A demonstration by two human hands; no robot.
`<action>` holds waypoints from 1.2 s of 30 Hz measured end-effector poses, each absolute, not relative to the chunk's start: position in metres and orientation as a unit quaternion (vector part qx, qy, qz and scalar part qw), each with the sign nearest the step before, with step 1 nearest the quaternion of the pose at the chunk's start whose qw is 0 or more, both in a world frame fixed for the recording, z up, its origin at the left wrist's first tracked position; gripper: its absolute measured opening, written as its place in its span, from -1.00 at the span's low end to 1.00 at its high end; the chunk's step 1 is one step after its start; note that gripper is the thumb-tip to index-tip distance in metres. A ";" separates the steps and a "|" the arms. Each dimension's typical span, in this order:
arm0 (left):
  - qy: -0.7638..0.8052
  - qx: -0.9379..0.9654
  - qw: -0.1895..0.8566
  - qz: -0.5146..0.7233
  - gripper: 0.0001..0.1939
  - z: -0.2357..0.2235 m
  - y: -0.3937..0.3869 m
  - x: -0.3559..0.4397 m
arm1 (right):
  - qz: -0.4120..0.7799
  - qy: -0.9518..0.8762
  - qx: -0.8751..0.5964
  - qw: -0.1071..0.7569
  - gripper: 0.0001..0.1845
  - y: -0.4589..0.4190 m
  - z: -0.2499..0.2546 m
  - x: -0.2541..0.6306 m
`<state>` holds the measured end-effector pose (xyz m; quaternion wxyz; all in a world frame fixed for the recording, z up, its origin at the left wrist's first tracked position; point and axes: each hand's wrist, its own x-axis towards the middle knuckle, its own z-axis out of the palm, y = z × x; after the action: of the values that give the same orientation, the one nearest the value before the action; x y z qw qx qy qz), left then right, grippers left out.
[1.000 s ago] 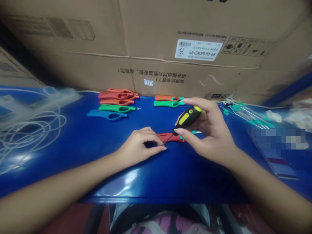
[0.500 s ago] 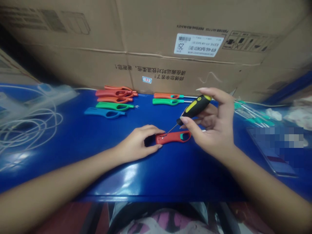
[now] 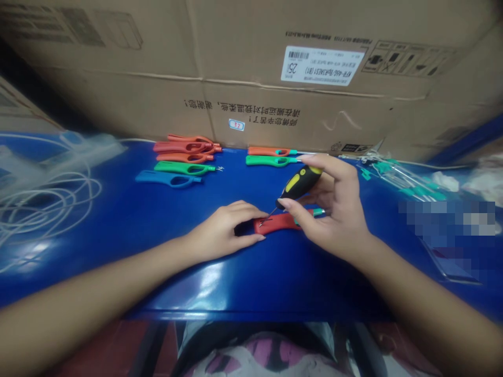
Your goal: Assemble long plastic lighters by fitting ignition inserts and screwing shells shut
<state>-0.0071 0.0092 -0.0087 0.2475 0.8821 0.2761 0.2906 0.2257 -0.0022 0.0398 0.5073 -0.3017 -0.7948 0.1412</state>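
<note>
A red lighter [image 3: 275,224] with a long handle lies on the blue table in front of me. My left hand [image 3: 231,230] grips its left end between thumb and fingers. In my right hand [image 3: 334,209] is a black and yellow screwdriver [image 3: 297,184], held tilted by the handle. The screwdriver's thin shaft reaches down to the slotted left part of the red lighter, close to my left fingertips. My right hand partly covers the lighter's trigger opening; a teal and metal end shows beyond it.
Several orange, green and blue lighter bodies [image 3: 184,167] lie at the back left. Orange and green lighters with metal rods [image 3: 267,160] lie behind my hands. Rods with teal parts [image 3: 408,180] are piled at right, near a phone [image 3: 451,267]. Coiled white cable [image 3: 51,193] is at left; a cardboard box [image 3: 236,52] stands behind.
My right hand has moved left and slightly down with the screwdriver, which now stands steeper over the red lighter. The lighter has shifted slightly right; my left hand still holds its end.
</note>
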 end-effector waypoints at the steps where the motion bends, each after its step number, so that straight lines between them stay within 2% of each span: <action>1: 0.276 0.882 0.249 0.290 -0.63 -0.009 0.009 -0.007 | 0.140 -0.796 -0.303 0.505 -0.28 -0.002 0.040 0.226; 9: 0.268 0.879 0.249 0.306 -0.64 -0.008 0.008 -0.003 | 0.135 -0.811 -0.291 0.490 -0.24 -0.003 0.039 0.228; 17: 0.267 0.879 0.232 0.320 -0.67 -0.009 0.005 0.004 | 0.123 -0.830 -0.282 0.466 -0.29 -0.005 0.045 0.231; 23: 0.268 0.885 0.235 0.299 -0.72 -0.005 0.000 0.015 | 0.114 -0.835 -0.290 0.454 -0.37 -0.007 0.051 0.234; 32: 0.308 0.897 0.233 0.216 -0.76 0.015 0.003 0.028 | 0.079 -0.845 -0.294 0.439 -0.38 -0.005 0.054 0.239; 36: 0.303 0.887 0.240 0.253 -0.76 0.007 0.006 0.028 | 0.042 -0.837 -0.312 0.447 -0.39 0.000 0.051 0.241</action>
<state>0.0281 0.0058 0.0071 0.2404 0.8867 0.3030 0.2534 0.2407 -0.0003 0.0508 0.4467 -0.3124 -0.8373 0.0420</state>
